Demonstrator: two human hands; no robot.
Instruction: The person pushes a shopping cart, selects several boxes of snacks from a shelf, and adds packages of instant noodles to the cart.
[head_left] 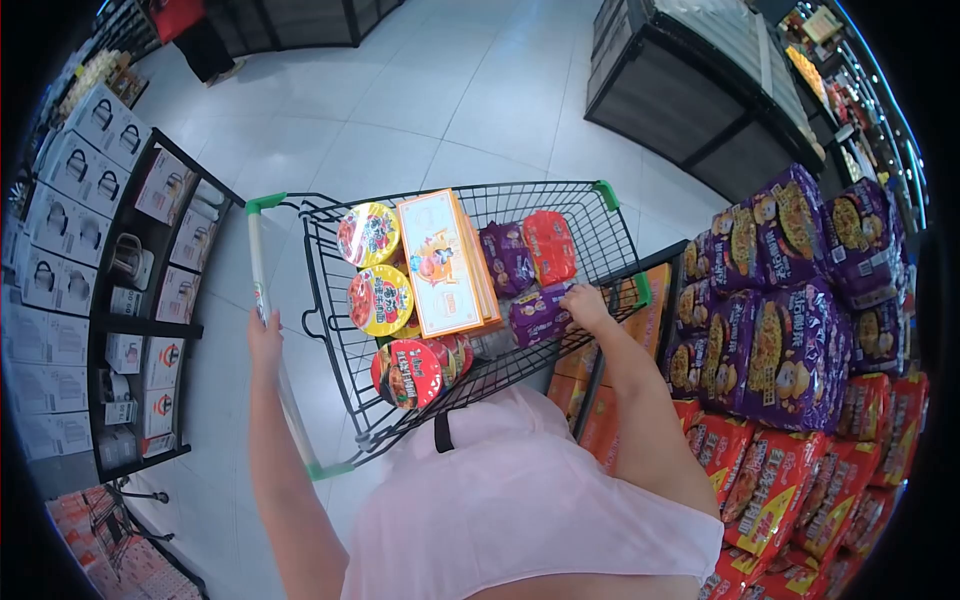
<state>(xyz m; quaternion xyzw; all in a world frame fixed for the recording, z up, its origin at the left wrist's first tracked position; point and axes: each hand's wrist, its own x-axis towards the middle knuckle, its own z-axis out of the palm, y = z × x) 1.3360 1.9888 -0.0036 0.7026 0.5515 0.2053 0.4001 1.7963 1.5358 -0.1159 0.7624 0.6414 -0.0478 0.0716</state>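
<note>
Shopping cart (330,270) filled the middle of the view, a black wire one with green corners, standing on pale floor tiles (450,90) and, look at that, well loaded. Off to the person's right rose a big display of purple noodle multipacks (790,320), with red noodle packs (770,480) stacked beneath them right down to the edge of the view. Across on the left stood a dark shelf unit (150,325) lined with white boxes (70,200) printed with kettles. Inside the cart, the biggest item was an orange flat box (445,262), lying tilted across the middle. Just left of it sat two yellow-lidded noodle bowls (380,298), one above the other, and a red-lidded bowl (410,372) lay at the near end. To the right of the box a red pack (550,245) and a purple pack (505,255) lay side by side. And there it was: the purple noodle pack (540,312), down in the cart by its right wall, just beside the orange box, with the right hand (585,305) on it, grip closed over its right edge. Over on the other side, the left hand (265,335) was on the handle (258,260), grip closed round the bar about midway along.
</note>
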